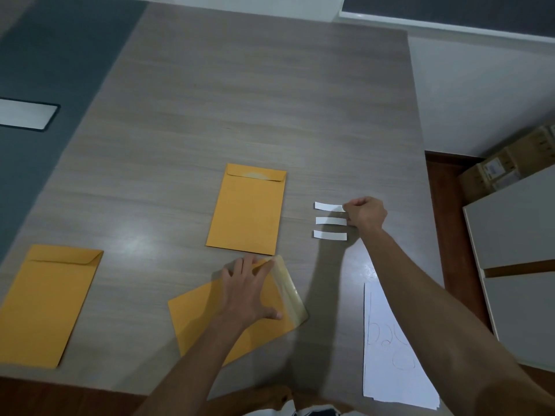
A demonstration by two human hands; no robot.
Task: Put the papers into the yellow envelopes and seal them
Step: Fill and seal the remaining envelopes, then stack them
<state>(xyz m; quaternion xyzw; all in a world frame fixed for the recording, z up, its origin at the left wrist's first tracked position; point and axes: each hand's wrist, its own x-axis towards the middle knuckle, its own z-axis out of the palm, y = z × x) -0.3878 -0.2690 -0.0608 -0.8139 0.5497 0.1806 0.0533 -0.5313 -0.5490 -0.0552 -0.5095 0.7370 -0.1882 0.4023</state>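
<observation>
Three yellow envelopes lie on the wooden table. My left hand (250,291) presses flat on the nearest envelope (207,322), which lies slanted with its flap (289,291) open to the right, the shiny adhesive showing. A second envelope (247,210) lies behind it with its flap folded down. A third envelope (48,304) rests at the left. My right hand (365,214) pinches the right end of the top white strip (329,207); two more strips (330,228) lie below it. A stack of white papers (390,355) with pen marks lies at the right, partly under my right forearm.
The table's right edge (429,205) runs close to the strips. Beyond it stand a grey cabinet (516,235) and cardboard boxes (510,166) on a brown floor. A white rectangular panel (27,114) sits in the dark surface at far left.
</observation>
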